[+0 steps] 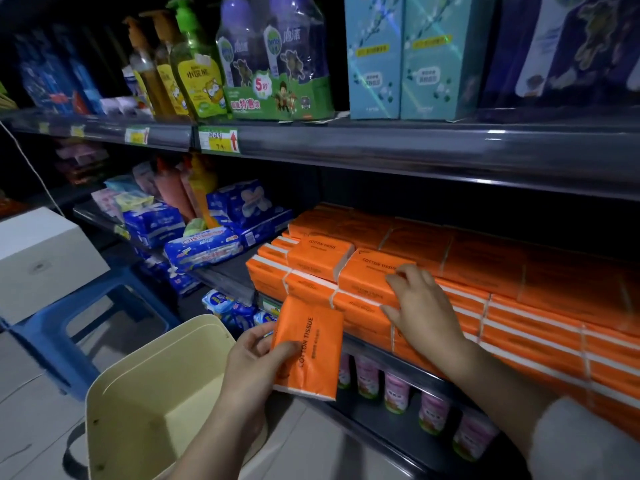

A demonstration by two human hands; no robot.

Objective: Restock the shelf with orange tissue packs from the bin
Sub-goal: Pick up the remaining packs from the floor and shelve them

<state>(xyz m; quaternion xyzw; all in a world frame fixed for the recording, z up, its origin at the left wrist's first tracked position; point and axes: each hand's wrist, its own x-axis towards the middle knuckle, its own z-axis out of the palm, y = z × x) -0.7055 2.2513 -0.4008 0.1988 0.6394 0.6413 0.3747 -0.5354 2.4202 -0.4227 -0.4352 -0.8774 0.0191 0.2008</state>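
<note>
dim shop aisle, dark metal shelf (398, 362), orange tissue packs (519, 271) stacked

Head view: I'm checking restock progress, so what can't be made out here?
All in the head view:
- Bin: floor cut off by the bottom edge and left forearm; remaining packs uncountable.
- Stacked orange packs: run off the right edge; rear rows in shadow.
- Price tag: blurred, unreadable.
- Right hand: whether it grips or only presses the stack is unclear.
</note>
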